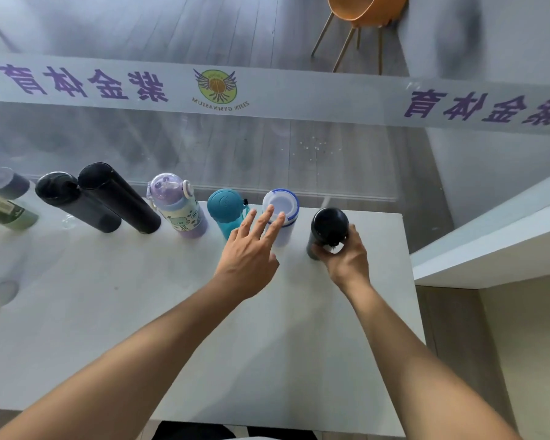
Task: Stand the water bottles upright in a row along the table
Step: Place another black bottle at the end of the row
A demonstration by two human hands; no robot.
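Bottles: six stand upright in a row along the far edge of the white rectangular table (172, 312), against the glass partition (299, 160).
Row, left to right: matte black cylindrical flask (77, 201); taller black cylindrical flask (118, 196); lilac child's bottle with cartoon print (180, 208); teal plastic bottle (224, 209); translucent white bottle with blue-rimmed lid (281, 206); black round-capped bottle (327, 230).
Left hand (251, 249): released, fingers straight and spread, fingertips over the white bottle; contact cannot be told.
Right hand (346, 255): grasping the black round-capped bottle low on its body.
Far left: blurred green bottle (10, 211) lying tilted.
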